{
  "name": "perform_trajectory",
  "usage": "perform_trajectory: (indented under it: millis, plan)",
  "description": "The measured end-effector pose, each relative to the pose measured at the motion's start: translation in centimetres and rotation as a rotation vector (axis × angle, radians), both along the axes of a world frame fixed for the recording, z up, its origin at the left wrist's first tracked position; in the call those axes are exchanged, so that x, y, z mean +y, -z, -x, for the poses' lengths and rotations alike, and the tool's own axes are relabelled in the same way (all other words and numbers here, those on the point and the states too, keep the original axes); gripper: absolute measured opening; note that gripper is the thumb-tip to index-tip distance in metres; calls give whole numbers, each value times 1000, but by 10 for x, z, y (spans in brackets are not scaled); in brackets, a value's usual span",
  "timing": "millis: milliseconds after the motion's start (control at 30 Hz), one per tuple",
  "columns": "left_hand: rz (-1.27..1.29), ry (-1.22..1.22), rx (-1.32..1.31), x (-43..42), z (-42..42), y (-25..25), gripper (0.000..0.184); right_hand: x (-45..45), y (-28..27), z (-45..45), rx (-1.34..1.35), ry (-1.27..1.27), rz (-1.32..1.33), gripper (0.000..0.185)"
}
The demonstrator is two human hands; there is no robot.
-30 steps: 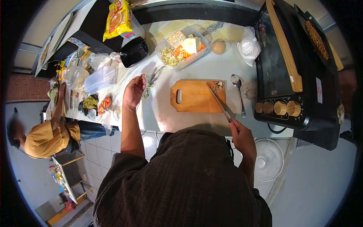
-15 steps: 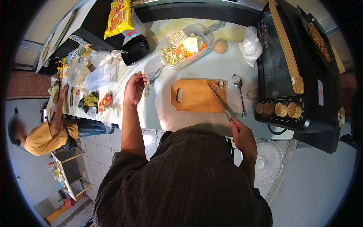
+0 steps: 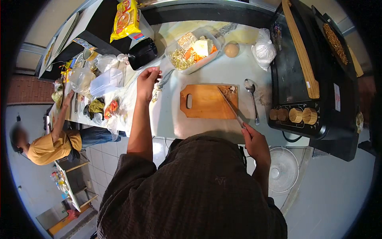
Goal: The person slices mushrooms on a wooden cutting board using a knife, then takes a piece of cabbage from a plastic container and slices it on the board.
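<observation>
My right hand (image 3: 256,144) grips the handle of a knife (image 3: 230,106). The blade slants over the right part of a wooden cutting board (image 3: 203,107), where small brown scraps (image 3: 229,92) and a whitish bit lie. My left hand (image 3: 148,83) is raised over the counter, left of the board and just below a black container (image 3: 142,53). Its fingers are bent together near the thumb; anything between them is too small or hidden to name. Pale scraps (image 3: 156,92) lie on the counter beside that wrist. A clear plastic container (image 3: 191,68) holds sprouts, orange shreds and white pieces.
An egg (image 3: 231,50), a tied white bag (image 3: 264,49) and a spoon (image 3: 252,99) lie right of the board. A black oven (image 3: 298,79) with wooden knobs borders the right. Plastic bags and a lid (image 3: 106,81) crowd the left, where another person (image 3: 49,147) stands.
My left hand has moved up and slightly right, closer to the black container, with its fingers tilting rightward. My right hand and the knife have stayed in place.
</observation>
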State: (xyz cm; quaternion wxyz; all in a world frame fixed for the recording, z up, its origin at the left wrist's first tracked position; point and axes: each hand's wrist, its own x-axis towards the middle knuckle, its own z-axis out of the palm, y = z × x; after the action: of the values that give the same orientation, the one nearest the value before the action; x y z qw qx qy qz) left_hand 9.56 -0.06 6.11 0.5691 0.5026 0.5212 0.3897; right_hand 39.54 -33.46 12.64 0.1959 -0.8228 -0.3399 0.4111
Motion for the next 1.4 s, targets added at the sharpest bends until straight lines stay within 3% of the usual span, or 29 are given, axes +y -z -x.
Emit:
perform_trajectory:
  millis: [267, 367, 533, 633, 733, 833, 1000, 1200, 1300, 1400]
  plan:
    - [-103, 185, 80, 21, -58, -43, 45, -1, -2, 3, 31, 20, -10, 42]
    - [-118, 176, 103, 25, -37, -56, 43, 2, -6, 3, -11, -9, 20, 42]
    - [-167, 12, 292, 32, 33, -11, 31, -2, 4, 0, 38, 6, -25, 41]
    - [-236, 130, 729, 18, 68, 12, 23, -10, 25, -5, -71, -64, -132, 42]
    - [-501, 255, 859, -2, 80, 33, 22, -8, 21, -6, -52, -65, -89, 43]
    - [-513, 279, 908, -11, 80, 43, 23, -7, 21, -8, -28, -62, -62, 44]
    - [-456, 198, 892, -18, 68, 48, 19, -7, 21, -8, -31, -66, -58, 45]
    - [-688, 151, 904, -20, 80, 69, 14, -1, 4, -3, 12, -29, 6, 42]
    - [-637, 120, 884, -26, 80, 67, 15, 0, 2, -2, 7, -41, 11, 42]
    - [-436, 10, 685, -44, 52, 37, 13, -1, 3, -2, 15, -32, 20, 42]
